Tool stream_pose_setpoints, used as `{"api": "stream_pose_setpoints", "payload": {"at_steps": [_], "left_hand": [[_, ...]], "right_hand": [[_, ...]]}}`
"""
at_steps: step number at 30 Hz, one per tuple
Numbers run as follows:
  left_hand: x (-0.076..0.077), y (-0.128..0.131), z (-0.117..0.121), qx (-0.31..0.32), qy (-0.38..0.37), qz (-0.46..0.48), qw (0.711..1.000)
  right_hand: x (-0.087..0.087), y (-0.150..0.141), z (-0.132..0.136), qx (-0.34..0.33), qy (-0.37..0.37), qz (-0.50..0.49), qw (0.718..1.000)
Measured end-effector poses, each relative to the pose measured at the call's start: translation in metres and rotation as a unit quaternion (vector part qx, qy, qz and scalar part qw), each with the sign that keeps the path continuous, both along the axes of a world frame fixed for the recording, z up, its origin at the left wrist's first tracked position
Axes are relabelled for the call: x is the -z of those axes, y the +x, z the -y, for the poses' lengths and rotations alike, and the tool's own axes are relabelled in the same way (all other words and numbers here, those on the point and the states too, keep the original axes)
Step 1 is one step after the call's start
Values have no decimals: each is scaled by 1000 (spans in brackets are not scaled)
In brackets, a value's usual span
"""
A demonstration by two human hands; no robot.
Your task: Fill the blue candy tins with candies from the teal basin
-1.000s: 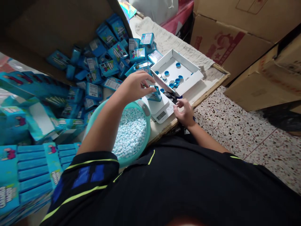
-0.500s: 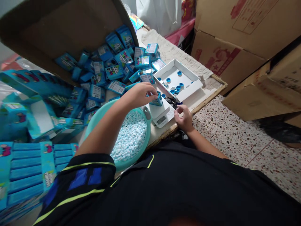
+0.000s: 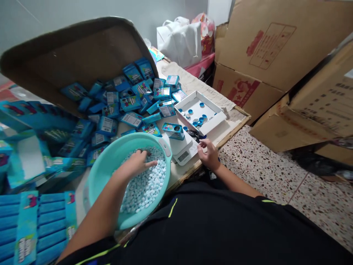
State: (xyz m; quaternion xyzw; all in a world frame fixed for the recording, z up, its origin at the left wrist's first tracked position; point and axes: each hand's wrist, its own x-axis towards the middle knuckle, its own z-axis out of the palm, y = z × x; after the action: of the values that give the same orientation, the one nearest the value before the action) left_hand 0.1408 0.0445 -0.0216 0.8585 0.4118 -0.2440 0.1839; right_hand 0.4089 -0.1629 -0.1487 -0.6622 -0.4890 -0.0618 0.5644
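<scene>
My left hand [image 3: 136, 163] reaches into a turquoise basin [image 3: 103, 165] of small pale blue and white candies [image 3: 146, 189]. Its fingers are spread, with their tips partly sunk among the pieces. My right hand [image 3: 210, 155] rests by the front right corner of a white digital scale [image 3: 188, 151], its fingers curled inward; whatever they hold, if anything, is hidden. On the scale's platform lies a blue tin box [image 3: 173, 131] with a dark round opening in its top side. A black tool [image 3: 193, 134] lies just behind the scale, close to my right fingertips.
Behind the scale, a shallow white box [image 3: 217, 122] contains several small blue caps [image 3: 202, 105]. Many blue tins [image 3: 131, 103] spill from a tipped cardboard carton [image 3: 68, 48]. Blue display packs [image 3: 27, 224] are stacked at left. Large cartons [image 3: 256, 40] stand at right beyond the table's wooden edge [image 3: 234, 129].
My left hand has moved from the tin on the scale down into the basin of candies. My right hand stays by the scale. The head view has shifted.
</scene>
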Motion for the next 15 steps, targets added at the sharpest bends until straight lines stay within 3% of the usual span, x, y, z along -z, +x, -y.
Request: {"api": "stream_pose_setpoints", "payload": {"at_steps": [8, 15], "left_hand": [[-7, 2, 2, 0, -9, 36, 999], [-4, -5, 0, 14, -27, 81, 996]], "right_hand": [[1, 0, 4, 1, -5, 6, 1000], [9, 0, 5, 24, 12, -13, 1000]]}}
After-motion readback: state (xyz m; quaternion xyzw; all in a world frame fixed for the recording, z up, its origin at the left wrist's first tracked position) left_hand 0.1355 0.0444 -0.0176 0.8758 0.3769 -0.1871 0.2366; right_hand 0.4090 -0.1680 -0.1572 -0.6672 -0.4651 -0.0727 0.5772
